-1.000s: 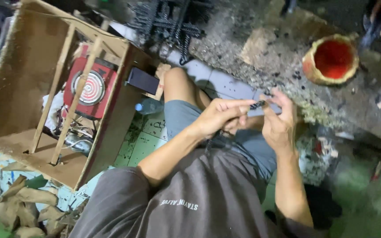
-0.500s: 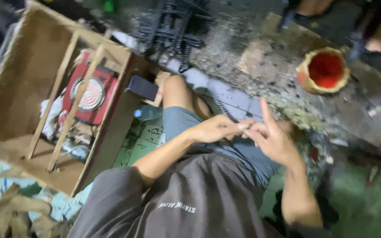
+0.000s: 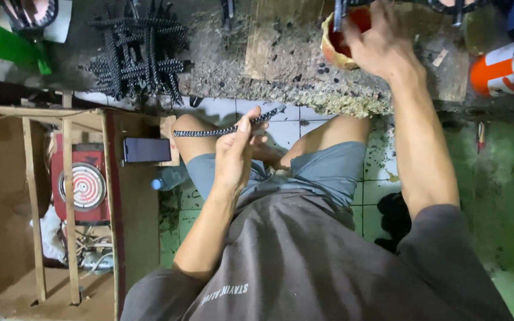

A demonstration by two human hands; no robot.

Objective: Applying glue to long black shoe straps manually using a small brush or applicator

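A person in a dark grey T-shirt (image 3: pixel 304 261) and blue-grey shorts (image 3: pixel 322 172) sits cross-legged on a pale tiled floor (image 3: pixel 382 190), seen from above, with a large open wooden crate (image 3: pixel 37 202) at the left side. Inside the crate, behind its upright slats, lies a red appliance with a round spiral-patterned face (image 3: pixel 84 185), with white cloth and loose cords below it. Across the top of the scene runs a grimy, debris-strewn work surface (image 3: pixel 227 59), and on it a heap of black ridged strips (image 3: pixel 141 50) lies piled crosswise, well apart from the person's hands. A worn wooden board (image 3: pixel 281 41) rests on the same surface, just beside a red-lined bowl with a ragged yellowish rim (image 3: pixel 343 38). The right hand (image 3: pixel 382 44) reaches up to that bowl, its fingers curled over the rim and into the red inside; what they grip, if anything, cannot be told. An orange-and-white cup stuffed with pale pieces (image 3: pixel 501 68) lies tipped at the far right. A dark phone (image 3: pixel 147 150) rests flat on the crate's edge, with a clear bottle with a blue cap (image 3: pixel 168 178) just below it on the floor. The left hand (image 3: pixel 236 157), raised above the knees, pinches a long black beaded strip (image 3: pixel 221 129) between thumb and fingers, holding it nearly level over the bare left knee.
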